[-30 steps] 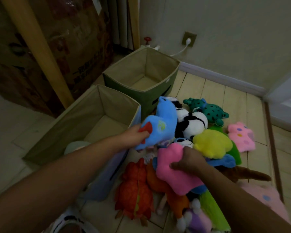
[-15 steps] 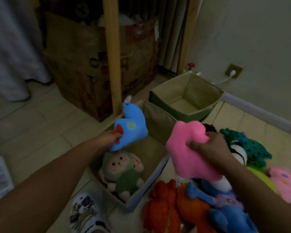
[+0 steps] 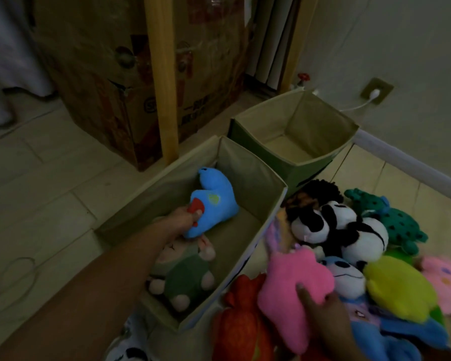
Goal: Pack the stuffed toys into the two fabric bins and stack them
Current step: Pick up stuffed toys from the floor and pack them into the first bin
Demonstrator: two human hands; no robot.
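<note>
Blue toy (image 3: 214,201) beyond left grip (image 3: 185,217)

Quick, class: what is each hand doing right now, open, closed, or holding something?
Left hand: closed, gripping the blue plush toy inside the near fabric bin.
Right hand: closed, holding the pink plush toy.

It was a room in a home: a pile of stuffed toys (image 3: 349,256) lay on the pale tiled floor (image 3: 50,178). Far off stood a large cardboard box (image 3: 102,74), with a wall socket (image 3: 376,93) to the right.
</note>
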